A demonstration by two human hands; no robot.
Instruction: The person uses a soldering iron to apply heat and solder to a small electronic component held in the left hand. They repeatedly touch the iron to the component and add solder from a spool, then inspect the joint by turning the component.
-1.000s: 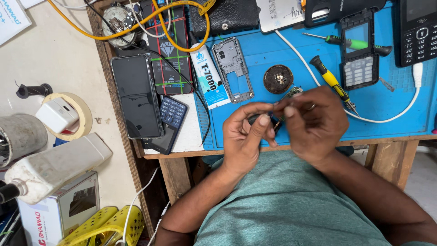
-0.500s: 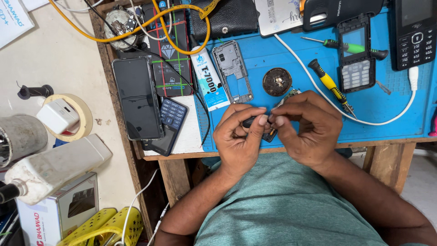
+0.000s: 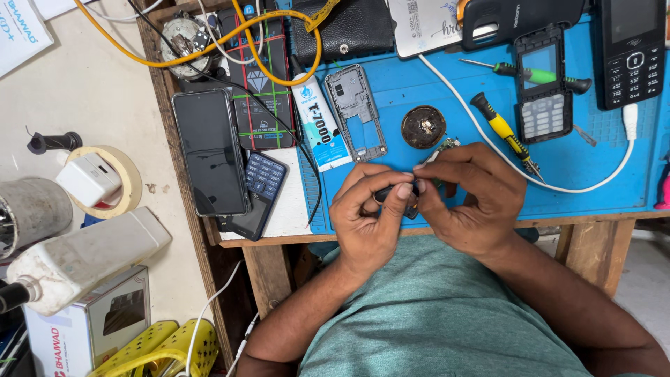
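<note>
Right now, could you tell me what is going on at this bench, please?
A person pinches a small dark part between both hands, left hand and right hand, over the front edge of a blue work mat. On the mat lie a grey phone frame, a glue tube, a yellow-handled screwdriver and a keypad phone front.

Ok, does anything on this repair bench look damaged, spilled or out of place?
Nothing spilled. A keypad phone lies stripped open on the blue mat, and a bare grey phone frame lies beside the glue tube. Both hands pinch a small dark part, mostly hidden.
</note>
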